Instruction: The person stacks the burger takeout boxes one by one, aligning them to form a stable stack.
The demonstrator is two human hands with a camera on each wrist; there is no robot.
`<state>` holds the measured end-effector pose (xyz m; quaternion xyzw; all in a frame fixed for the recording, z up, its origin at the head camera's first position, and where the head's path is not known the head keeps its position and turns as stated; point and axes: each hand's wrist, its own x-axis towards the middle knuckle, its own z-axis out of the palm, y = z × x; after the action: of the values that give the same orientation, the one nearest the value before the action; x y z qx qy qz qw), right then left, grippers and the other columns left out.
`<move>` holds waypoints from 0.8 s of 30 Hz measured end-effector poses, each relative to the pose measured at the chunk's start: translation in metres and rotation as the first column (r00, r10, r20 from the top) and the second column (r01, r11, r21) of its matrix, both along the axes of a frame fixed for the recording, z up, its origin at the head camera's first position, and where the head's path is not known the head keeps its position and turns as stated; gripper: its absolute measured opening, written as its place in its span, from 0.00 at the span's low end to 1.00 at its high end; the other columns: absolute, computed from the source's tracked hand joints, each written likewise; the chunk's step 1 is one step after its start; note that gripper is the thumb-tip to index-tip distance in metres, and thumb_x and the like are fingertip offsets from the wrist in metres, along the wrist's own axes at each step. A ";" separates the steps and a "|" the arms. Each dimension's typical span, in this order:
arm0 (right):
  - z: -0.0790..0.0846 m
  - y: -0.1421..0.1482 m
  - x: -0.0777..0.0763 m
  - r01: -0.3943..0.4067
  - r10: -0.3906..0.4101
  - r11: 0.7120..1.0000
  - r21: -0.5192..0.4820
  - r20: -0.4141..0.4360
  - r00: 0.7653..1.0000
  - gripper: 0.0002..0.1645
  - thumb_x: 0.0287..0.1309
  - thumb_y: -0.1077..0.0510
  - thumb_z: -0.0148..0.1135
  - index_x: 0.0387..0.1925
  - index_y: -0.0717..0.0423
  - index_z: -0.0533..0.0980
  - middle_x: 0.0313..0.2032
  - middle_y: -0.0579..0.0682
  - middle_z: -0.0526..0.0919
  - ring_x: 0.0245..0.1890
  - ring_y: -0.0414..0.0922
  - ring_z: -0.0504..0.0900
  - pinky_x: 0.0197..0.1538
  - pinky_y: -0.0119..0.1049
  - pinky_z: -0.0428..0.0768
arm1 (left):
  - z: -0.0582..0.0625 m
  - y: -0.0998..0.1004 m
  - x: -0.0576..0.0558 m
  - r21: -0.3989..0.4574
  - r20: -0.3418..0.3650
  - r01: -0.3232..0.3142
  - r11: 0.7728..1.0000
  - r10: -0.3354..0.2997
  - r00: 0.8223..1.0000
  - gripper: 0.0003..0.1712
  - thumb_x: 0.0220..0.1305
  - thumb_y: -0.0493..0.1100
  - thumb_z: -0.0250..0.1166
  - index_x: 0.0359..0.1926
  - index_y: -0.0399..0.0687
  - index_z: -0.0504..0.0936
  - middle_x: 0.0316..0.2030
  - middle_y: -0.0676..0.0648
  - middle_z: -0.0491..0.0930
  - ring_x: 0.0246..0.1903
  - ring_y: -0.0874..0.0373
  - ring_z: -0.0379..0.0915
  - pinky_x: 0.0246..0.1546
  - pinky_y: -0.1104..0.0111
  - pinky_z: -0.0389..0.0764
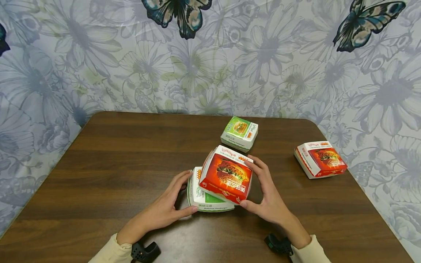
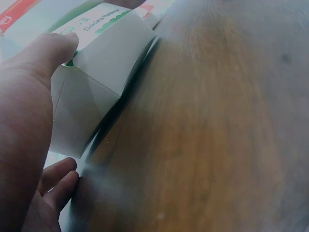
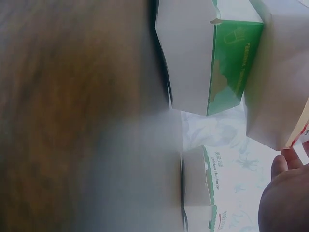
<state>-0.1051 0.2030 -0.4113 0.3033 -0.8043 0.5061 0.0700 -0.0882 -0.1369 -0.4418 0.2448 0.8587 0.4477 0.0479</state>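
Observation:
A green-and-white hamburger box (image 1: pixel 210 205) sits on the table, partly covered by a red-and-white hamburger box (image 1: pixel 227 175) turned at an angle above it. My left hand (image 1: pixel 169 204) holds the lower green box at its left side, thumb near the front corner; the left wrist view shows that thumb on the edge of the box (image 2: pixel 111 53). With thumb and fingers on opposite edges, my right hand (image 1: pixel 266 193) grips the red box. In the right wrist view, fingertips touch the rim of the red box (image 3: pixel 275 82). Whether the two boxes touch, I cannot tell.
Behind the pair stands another green hamburger box (image 1: pixel 239 133). A second red box (image 1: pixel 320 159) lies near the right edge of the brown table (image 1: pixel 115 164). Flower-patterned cloth (image 1: pixel 148 73) with butterfly figures surrounds the table.

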 end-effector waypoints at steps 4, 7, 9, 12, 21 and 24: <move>0.000 -0.003 0.000 -0.039 0.038 0.999 -0.027 -0.017 0.999 0.62 0.50 0.54 0.79 0.80 0.53 0.53 0.81 0.55 0.49 0.79 0.51 0.52 0.76 0.31 0.57 | 0.000 0.000 0.000 -0.001 -0.018 0.000 1.000 0.000 1.000 0.56 0.62 0.63 0.73 0.81 0.65 0.49 0.79 0.55 0.50 0.71 0.54 0.63 0.69 0.49 0.71; -0.001 -0.005 -0.001 -0.070 0.069 0.996 -0.050 -0.021 0.997 0.62 0.52 0.52 0.78 0.80 0.55 0.51 0.81 0.54 0.48 0.79 0.52 0.52 0.77 0.30 0.56 | 0.000 0.000 0.000 -0.001 -0.031 0.000 1.000 0.000 1.000 0.56 0.62 0.63 0.73 0.81 0.63 0.50 0.79 0.54 0.50 0.71 0.54 0.63 0.69 0.49 0.71; -0.002 -0.005 0.000 -0.075 0.074 0.996 -0.047 -0.014 0.997 0.61 0.53 0.52 0.77 0.80 0.54 0.52 0.81 0.54 0.48 0.79 0.52 0.52 0.77 0.30 0.56 | 0.000 0.000 0.000 0.000 -0.032 0.002 1.000 -0.002 1.000 0.56 0.62 0.62 0.73 0.81 0.62 0.50 0.79 0.54 0.50 0.71 0.54 0.62 0.69 0.49 0.71; -0.001 -0.006 0.000 -0.067 0.067 0.997 -0.027 -0.012 0.998 0.60 0.54 0.51 0.76 0.81 0.52 0.52 0.81 0.54 0.48 0.79 0.52 0.52 0.76 0.29 0.57 | -0.001 0.000 0.000 -0.001 -0.029 0.001 1.000 -0.001 1.000 0.56 0.62 0.62 0.73 0.81 0.62 0.50 0.79 0.54 0.50 0.71 0.54 0.63 0.68 0.48 0.71; 0.003 -0.008 0.005 -0.032 0.029 0.996 0.085 0.035 0.999 0.63 0.58 0.51 0.71 0.84 0.45 0.42 0.83 0.49 0.41 0.82 0.47 0.46 0.76 0.27 0.51 | -0.002 0.000 -0.001 -0.003 -0.031 -0.002 1.000 0.002 1.000 0.55 0.62 0.63 0.72 0.81 0.64 0.50 0.79 0.55 0.50 0.70 0.55 0.66 0.68 0.49 0.71; 0.004 -0.009 0.006 -0.042 0.037 0.993 0.109 0.045 0.998 0.62 0.63 0.48 0.68 0.84 0.45 0.39 0.83 0.48 0.38 0.82 0.47 0.43 0.76 0.27 0.50 | -0.002 -0.001 -0.001 0.000 -0.036 0.001 1.000 -0.001 0.999 0.55 0.62 0.63 0.73 0.81 0.64 0.50 0.79 0.55 0.50 0.70 0.54 0.66 0.68 0.49 0.71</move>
<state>-0.0991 0.1935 -0.4076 0.3118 -0.8262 0.4685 0.0260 -0.0891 -0.1375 -0.4438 0.2530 0.8593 0.4434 0.0326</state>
